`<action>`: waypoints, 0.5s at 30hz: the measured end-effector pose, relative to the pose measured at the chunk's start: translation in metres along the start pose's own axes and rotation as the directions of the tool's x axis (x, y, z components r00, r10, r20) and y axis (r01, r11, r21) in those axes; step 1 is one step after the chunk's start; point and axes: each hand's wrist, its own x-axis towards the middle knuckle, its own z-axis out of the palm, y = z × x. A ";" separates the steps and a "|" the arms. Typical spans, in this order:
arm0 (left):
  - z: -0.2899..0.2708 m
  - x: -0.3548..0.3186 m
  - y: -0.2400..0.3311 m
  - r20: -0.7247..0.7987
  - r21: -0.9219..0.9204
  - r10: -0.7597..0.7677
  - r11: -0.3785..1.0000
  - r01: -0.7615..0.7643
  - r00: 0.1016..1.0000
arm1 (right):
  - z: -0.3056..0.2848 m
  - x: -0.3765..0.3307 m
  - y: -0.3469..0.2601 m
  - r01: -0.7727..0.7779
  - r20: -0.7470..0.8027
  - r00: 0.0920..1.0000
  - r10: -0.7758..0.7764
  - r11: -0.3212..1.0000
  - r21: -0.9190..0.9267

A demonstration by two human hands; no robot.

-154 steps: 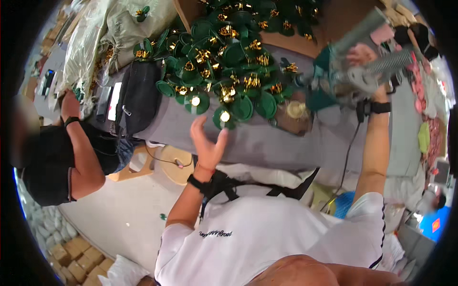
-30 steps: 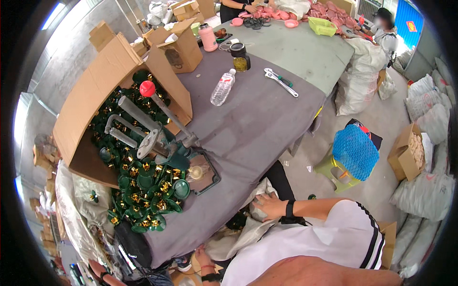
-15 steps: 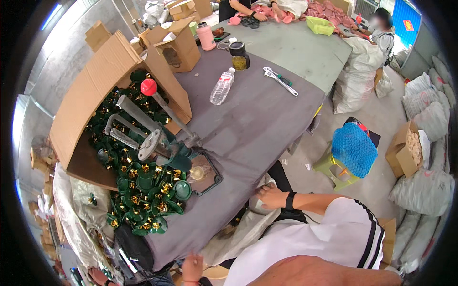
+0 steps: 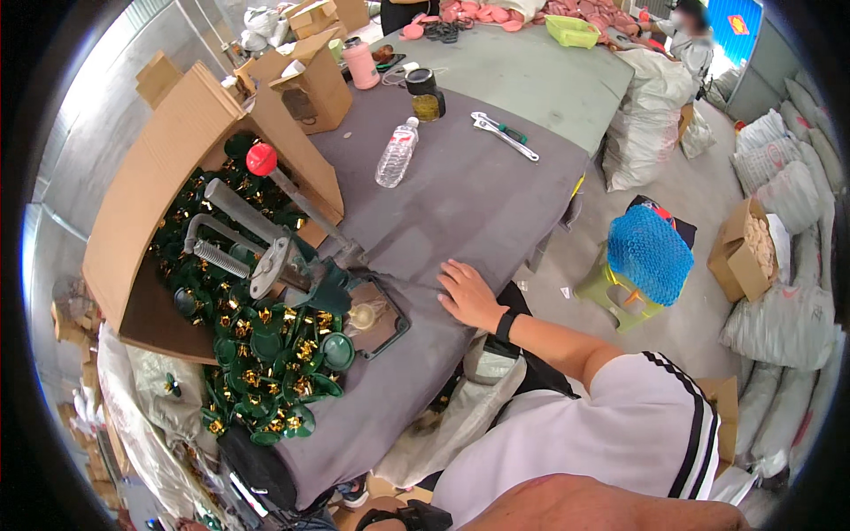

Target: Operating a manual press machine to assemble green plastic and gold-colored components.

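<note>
Open tabletop [image 4: 452, 208] lies ahead of the right hand [image 4: 467, 295]; the press [image 4: 276, 268] blocks leftward.

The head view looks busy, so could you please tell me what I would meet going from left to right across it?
Red lever knob, clear plastic bottle, the person's right hand, yellow-green basket, tall white sack, open cardboard box of pale pieces.

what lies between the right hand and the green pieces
In the head view, grey cloth, then the press base, lies between the right hand and the green pieces.
</note>
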 end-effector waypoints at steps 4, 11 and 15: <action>-0.033 -0.091 -0.065 -0.173 0.227 -0.348 0.896 0.381 0.921 | 0.016 -0.010 0.008 -0.049 0.028 0.998 0.051 0.996 -0.073; -0.140 -0.315 -0.228 -0.545 0.459 -0.665 0.272 0.846 0.510 | 0.012 -0.011 0.008 -0.049 0.014 0.999 0.049 0.998 -0.031; -0.195 -0.354 -0.303 -0.545 0.699 -0.671 -0.032 0.715 0.502 | 0.011 -0.010 0.008 -0.061 0.011 0.998 0.061 0.998 -0.024</action>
